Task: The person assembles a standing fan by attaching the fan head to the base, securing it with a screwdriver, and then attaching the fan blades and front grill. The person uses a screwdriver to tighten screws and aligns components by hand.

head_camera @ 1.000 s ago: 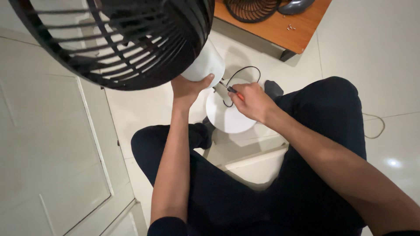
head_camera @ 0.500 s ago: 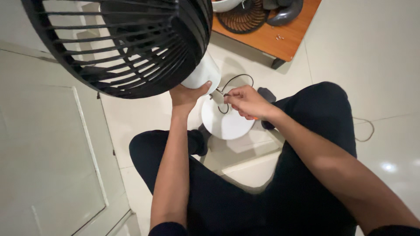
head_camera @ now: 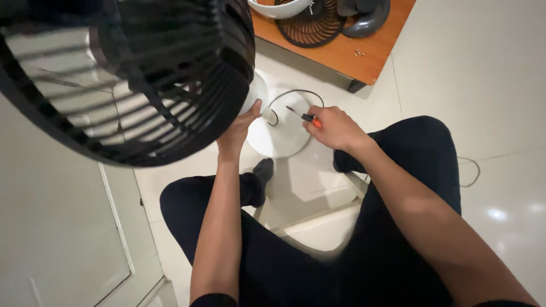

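A standing fan fills the upper left: its black wire grille (head_camera: 142,79) is close to the camera, with the white body behind it. My left hand (head_camera: 238,133) grips the fan's white neck just under the grille. A round white base (head_camera: 278,133) rests on the floor below, with a black cord (head_camera: 296,94) looping over it. My right hand (head_camera: 335,128) holds a small screwdriver with an orange handle (head_camera: 311,120), tip pointing left toward the neck above the base.
A low wooden table (head_camera: 352,57) stands at the top, carrying another black grille (head_camera: 310,25), a white bowl-like part (head_camera: 278,8), a grey piece and small screws. My legs in dark trousers spread over the white tiled floor. A white door panel lies at left.
The view has tilted so the grille sits further left and the table shows more. My right hand has drawn back slightly to the right, and the orange-handled screwdriver now shows in it.
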